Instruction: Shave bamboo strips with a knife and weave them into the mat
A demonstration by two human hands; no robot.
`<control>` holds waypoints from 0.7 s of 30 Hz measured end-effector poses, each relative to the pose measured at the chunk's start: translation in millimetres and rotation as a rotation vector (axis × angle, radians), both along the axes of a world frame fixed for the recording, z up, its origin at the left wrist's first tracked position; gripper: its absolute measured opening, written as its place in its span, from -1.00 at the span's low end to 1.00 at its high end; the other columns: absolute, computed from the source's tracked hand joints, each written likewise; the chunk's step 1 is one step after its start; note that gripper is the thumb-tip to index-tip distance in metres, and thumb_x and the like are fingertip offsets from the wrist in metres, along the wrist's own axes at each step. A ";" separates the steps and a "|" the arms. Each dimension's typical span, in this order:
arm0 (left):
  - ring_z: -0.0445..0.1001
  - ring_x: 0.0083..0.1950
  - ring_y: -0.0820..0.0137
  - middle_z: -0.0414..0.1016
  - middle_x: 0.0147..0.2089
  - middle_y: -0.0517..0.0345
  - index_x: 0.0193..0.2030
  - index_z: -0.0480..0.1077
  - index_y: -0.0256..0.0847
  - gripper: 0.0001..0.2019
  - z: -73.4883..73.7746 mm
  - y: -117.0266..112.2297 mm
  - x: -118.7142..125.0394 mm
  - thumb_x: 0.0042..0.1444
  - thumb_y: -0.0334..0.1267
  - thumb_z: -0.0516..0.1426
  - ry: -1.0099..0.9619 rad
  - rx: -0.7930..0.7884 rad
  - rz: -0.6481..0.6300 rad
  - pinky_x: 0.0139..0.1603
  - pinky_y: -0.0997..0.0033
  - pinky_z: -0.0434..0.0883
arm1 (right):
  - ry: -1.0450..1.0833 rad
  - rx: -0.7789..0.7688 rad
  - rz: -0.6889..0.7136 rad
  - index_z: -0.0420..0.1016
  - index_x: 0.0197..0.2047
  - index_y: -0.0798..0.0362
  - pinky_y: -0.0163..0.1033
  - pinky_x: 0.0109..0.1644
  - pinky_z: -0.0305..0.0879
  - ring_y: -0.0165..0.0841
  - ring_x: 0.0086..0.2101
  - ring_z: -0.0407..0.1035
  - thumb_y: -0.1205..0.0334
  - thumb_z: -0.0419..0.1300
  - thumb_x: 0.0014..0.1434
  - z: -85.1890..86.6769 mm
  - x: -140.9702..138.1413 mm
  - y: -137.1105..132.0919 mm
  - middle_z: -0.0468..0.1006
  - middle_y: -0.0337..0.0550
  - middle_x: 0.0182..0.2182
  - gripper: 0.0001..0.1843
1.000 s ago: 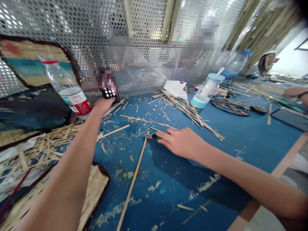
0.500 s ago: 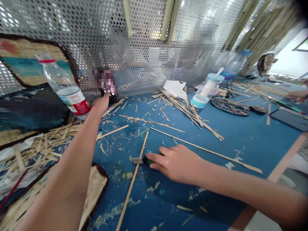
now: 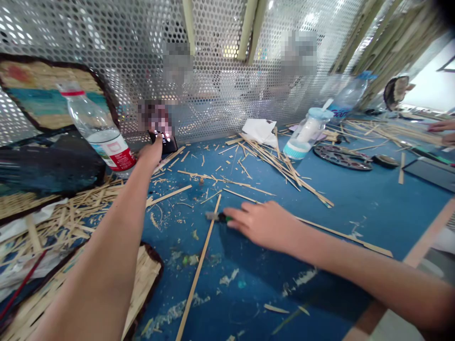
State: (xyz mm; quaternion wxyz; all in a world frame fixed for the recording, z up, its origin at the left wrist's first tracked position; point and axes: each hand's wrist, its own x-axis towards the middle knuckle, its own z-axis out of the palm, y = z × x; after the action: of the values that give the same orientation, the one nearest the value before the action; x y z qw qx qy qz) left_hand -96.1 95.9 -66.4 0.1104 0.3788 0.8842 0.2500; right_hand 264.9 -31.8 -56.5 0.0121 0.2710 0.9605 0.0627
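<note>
Right hand clutches the knife mid-frame, blade across the strip just left, slanting to bottom edge; left hand, farther, upper left at the phone, grip unclear.

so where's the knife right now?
Head view, just below centre: the knife is in the right hand, its blade crossing the thin wooden strip near the strip's far end.

One head camera looks forward and down, close over the blue table, toward perforated metal.
</note>
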 end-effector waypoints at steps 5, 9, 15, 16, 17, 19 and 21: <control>0.52 -0.13 0.26 0.50 -0.08 0.01 -0.02 0.42 -0.29 -0.65 -3.9 -3.4 -4.3 0.26 -0.03 0.10 -0.045 -0.009 -0.009 -0.10 0.12 0.49 | 0.032 -0.018 0.050 0.33 0.17 -0.15 -0.26 -0.52 -0.13 -0.37 -0.48 0.42 -0.03 -0.22 0.42 3.3 0.6 1.5 0.53 -0.20 -0.33 -0.56; 0.52 -0.15 0.27 0.50 -0.09 0.03 -0.03 0.42 -0.29 -0.67 -5.8 -3.2 -6.1 0.26 -0.06 0.11 -0.076 -0.031 -0.023 -0.14 0.16 0.50 | 0.011 -0.030 0.069 0.34 0.15 -0.13 -0.26 -0.54 -0.14 -0.38 -0.49 0.42 -0.01 -0.21 0.43 1.7 0.4 -1.8 0.53 -0.20 -0.35 -0.56; 0.50 -0.08 0.23 0.48 -0.01 -0.01 0.02 0.40 -0.28 -0.66 -3.3 0.5 -3.6 0.26 -0.06 0.12 -0.029 -0.026 -0.001 -0.07 0.10 0.48 | 0.028 0.046 0.023 0.35 0.15 -0.11 -0.24 -0.52 -0.13 -0.34 -0.49 0.43 -0.01 -0.19 0.42 4.5 1.1 -8.8 0.53 -0.16 -0.34 -0.57; 0.50 -0.08 0.23 0.48 -0.02 0.00 0.01 0.40 -0.29 -0.66 -2.7 0.1 -3.0 0.26 -0.06 0.12 -0.022 -0.029 0.001 -0.07 0.10 0.48 | 0.035 0.024 0.073 0.35 0.15 -0.12 -0.24 -0.52 -0.12 -0.35 -0.49 0.42 -0.02 -0.18 0.42 4.0 0.9 -12.1 0.52 -0.17 -0.35 -0.58; 0.50 -0.08 0.23 0.48 -0.03 -0.01 0.01 0.40 -0.29 -0.66 -2.1 -0.5 -2.3 0.26 -0.07 0.11 -0.015 -0.032 0.003 -0.06 0.09 0.48 | 0.036 0.010 0.101 0.35 0.15 -0.12 -0.24 -0.53 -0.13 -0.36 -0.50 0.42 -0.02 -0.18 0.42 3.2 0.8 -13.9 0.51 -0.18 -0.36 -0.58; 0.50 -0.07 0.23 0.48 -0.02 -0.01 0.01 0.40 -0.28 -0.67 -1.0 -2.0 -0.5 0.26 -0.07 0.12 0.004 -0.033 0.003 -0.05 0.08 0.47 | 0.026 0.027 0.068 0.36 0.14 -0.10 -0.24 -0.53 -0.16 -0.36 -0.50 0.42 0.00 -0.17 0.42 2.2 0.6 -11.7 0.52 -0.17 -0.36 -0.59; 0.49 -0.03 0.21 0.47 0.01 -0.03 0.03 0.40 -0.28 -0.66 0.1 -2.9 1.8 0.26 -0.07 0.11 0.027 -0.030 -0.001 -0.01 0.05 0.46 | 0.007 0.085 -0.031 0.37 0.12 -0.07 -0.24 -0.52 -0.19 -0.34 -0.50 0.43 0.02 -0.17 0.42 2.8 1.0 -6.1 0.53 -0.14 -0.36 -0.59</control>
State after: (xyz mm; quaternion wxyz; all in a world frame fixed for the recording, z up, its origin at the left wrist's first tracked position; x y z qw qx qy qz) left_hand -94.3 93.0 -66.3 0.1043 0.3808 0.8891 0.2314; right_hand 265.9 -37.9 -53.7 -0.0019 0.2864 0.9526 0.1024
